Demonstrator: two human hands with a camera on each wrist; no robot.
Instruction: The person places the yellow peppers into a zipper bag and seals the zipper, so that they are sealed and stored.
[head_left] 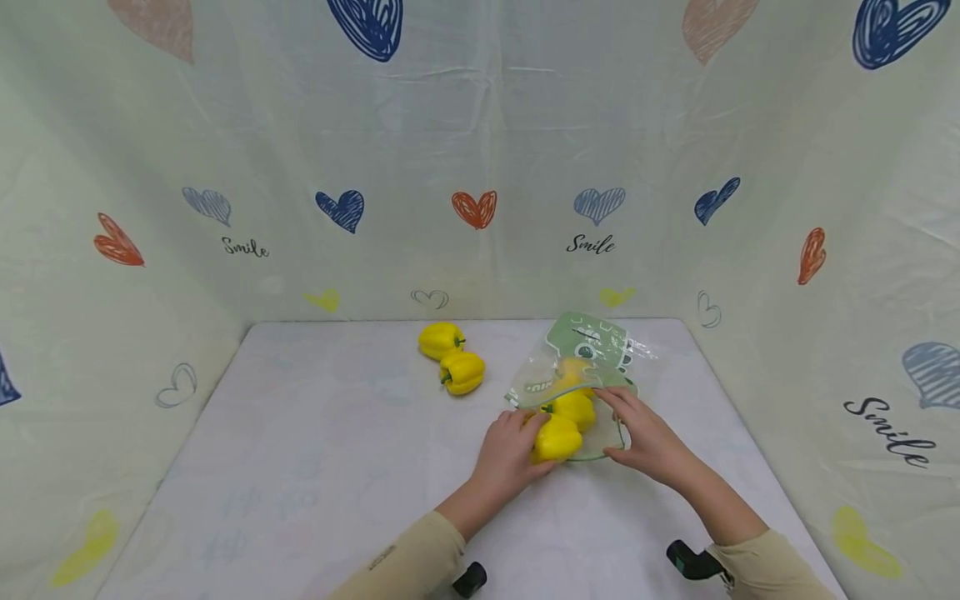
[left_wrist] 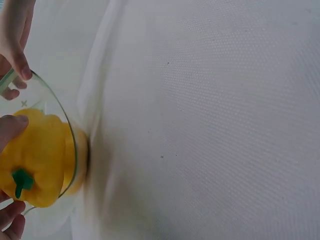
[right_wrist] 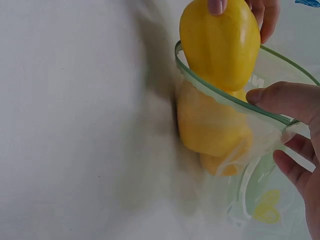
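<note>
My left hand (head_left: 512, 450) grips a yellow bell pepper (head_left: 557, 438) at the mouth of a clear zip bag (head_left: 587, 337) with a green cartoon print. In the right wrist view this pepper (right_wrist: 220, 45) stands partly inside the bag's green-edged opening (right_wrist: 220, 92). More yellow peppers (right_wrist: 212, 120) lie deeper in the bag, seen through the plastic. My right hand (head_left: 651, 437) pinches the rim of the bag on its right side, thumb and fingers apart, the mouth spread wide. The left wrist view shows the gripped pepper's green stem (left_wrist: 22, 181).
Two more yellow peppers (head_left: 461, 372) lie together on the white table (head_left: 322, 450), left of the bag near the back edge. A pale curtain with printed hearts (head_left: 474, 209) hangs behind and at both sides. Dark wrist devices (head_left: 693, 560) sit by the sleeves.
</note>
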